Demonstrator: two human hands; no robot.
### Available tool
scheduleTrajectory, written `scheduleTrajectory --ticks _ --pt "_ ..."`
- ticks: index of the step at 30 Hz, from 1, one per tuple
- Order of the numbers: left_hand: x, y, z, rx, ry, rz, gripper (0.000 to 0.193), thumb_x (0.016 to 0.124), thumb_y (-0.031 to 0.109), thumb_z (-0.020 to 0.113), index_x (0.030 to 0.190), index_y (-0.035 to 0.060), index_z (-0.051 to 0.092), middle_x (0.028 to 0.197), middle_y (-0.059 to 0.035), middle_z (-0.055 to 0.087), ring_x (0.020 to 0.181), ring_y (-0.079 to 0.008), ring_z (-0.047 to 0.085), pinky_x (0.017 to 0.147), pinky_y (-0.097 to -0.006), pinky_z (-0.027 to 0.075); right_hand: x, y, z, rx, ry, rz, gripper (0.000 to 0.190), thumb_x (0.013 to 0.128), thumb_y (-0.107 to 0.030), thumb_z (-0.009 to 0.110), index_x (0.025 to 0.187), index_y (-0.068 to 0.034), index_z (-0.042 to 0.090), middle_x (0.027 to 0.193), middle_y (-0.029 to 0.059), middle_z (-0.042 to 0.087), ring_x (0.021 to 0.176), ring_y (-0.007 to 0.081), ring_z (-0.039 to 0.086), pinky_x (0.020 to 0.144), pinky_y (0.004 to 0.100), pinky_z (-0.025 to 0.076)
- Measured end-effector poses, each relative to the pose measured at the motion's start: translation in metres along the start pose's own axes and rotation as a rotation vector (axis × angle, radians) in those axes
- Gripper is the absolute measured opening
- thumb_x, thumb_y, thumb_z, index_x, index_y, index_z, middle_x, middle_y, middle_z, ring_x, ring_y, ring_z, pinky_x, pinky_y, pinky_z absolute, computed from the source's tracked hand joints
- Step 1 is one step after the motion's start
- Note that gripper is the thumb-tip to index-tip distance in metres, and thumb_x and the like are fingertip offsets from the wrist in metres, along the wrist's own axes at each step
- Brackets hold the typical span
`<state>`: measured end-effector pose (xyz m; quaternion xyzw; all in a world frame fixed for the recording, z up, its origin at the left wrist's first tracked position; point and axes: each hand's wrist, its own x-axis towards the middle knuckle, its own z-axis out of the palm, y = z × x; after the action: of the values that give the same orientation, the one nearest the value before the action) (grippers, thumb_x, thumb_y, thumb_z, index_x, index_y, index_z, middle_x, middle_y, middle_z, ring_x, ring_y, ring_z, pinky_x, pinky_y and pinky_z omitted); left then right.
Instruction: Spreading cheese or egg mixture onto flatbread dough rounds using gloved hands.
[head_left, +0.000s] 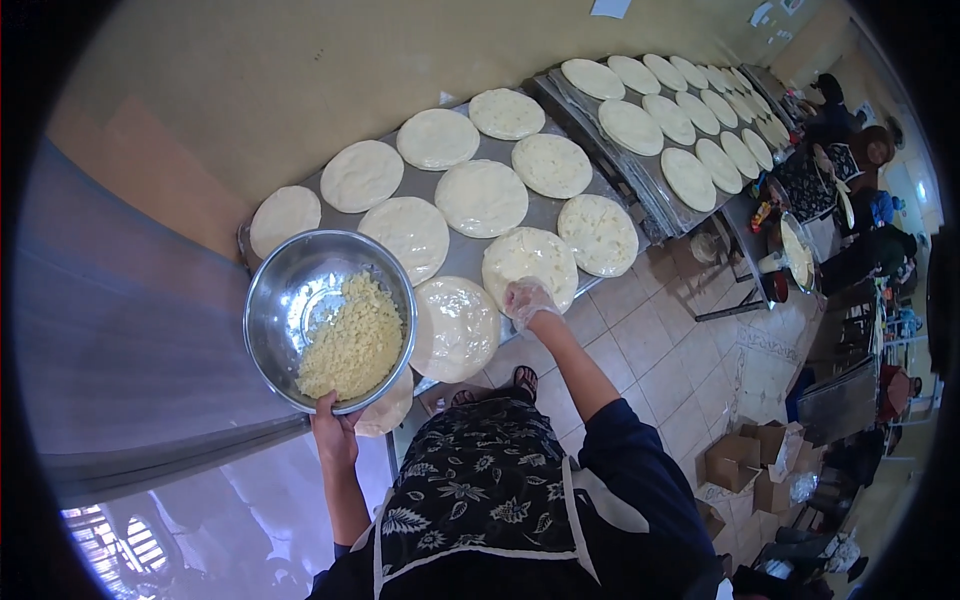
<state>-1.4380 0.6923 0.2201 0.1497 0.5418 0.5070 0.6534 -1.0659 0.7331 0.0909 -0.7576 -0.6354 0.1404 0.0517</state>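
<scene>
My left hand, bare, grips the near rim of a stainless steel bowl. Crumbled pale yellow filling, perhaps grated cheese, lies heaped toward the bowl's right side. My right hand wears a clear plastic glove and is over the near edge of a glossy round of flat dough. Its fingers look curled, and whether crumbs are in them is hidden. To the left lies another shiny dough round without visible crumbs. Yellowish bits dot the round to the right.
The dough rounds lie on a grey metal tabletop along a wall. A second table beyond carries many more rounds. Co-workers stand at the far right. Open cardboard boxes sit on the tiled floor. A pale curtain hangs at left.
</scene>
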Motion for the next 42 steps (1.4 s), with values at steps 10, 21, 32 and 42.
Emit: scheduleTrajectory --ticks 10,21,32,42 --pt "0.013 -0.004 0.000 0.023 0.046 -0.009 0.039 0.079 0.012 0.046 0.114 -0.0057 0.039 0.111 -0.0167 0.050 0.096 -0.0264 0.056 0.080 -0.0374 0.052 0.022 0.065 -0.085 1.254 -0.060 0.441 0.022 0.075 -0.011 0.061 0.093 0.001 0.062 0.081 0.0065 0.062 0.070 0.0121 0.057 0.066 0.0234 0.047" --pt "0.027 -0.018 0.019 -0.022 0.135 -0.009 0.044 0.079 0.011 0.047 0.118 -0.0031 0.034 0.111 -0.0161 0.047 0.092 -0.0261 0.057 0.072 -0.0360 0.055 0.053 0.084 -0.083 0.991 -0.425 0.089 0.018 0.070 -0.004 0.065 0.086 0.003 0.065 0.077 0.0092 0.064 0.068 0.0133 0.059 0.064 0.0239 0.049" --pt "0.032 -0.017 0.048 -0.034 0.143 0.039 0.035 0.080 0.009 0.047 0.111 -0.0049 0.041 0.106 -0.0155 0.052 0.091 -0.0242 0.059 0.074 -0.0337 0.054 0.054 0.049 -0.045 0.300 -0.364 -0.139 0.017 0.065 -0.014 0.063 0.080 -0.009 0.068 0.076 0.0090 0.065 0.068 0.0168 0.061 0.065 0.0276 0.048" --pt "0.023 -0.024 0.031 -0.049 0.170 0.000 0.036 0.080 0.009 0.047 0.112 -0.0058 0.040 0.107 -0.0157 0.052 0.092 -0.0255 0.058 0.077 -0.0353 0.053 0.034 0.071 -0.065 0.745 -0.464 -0.075 0.023 0.066 -0.011 0.063 0.088 -0.005 0.066 0.079 0.0087 0.066 0.069 0.0154 0.061 0.064 0.0257 0.048"
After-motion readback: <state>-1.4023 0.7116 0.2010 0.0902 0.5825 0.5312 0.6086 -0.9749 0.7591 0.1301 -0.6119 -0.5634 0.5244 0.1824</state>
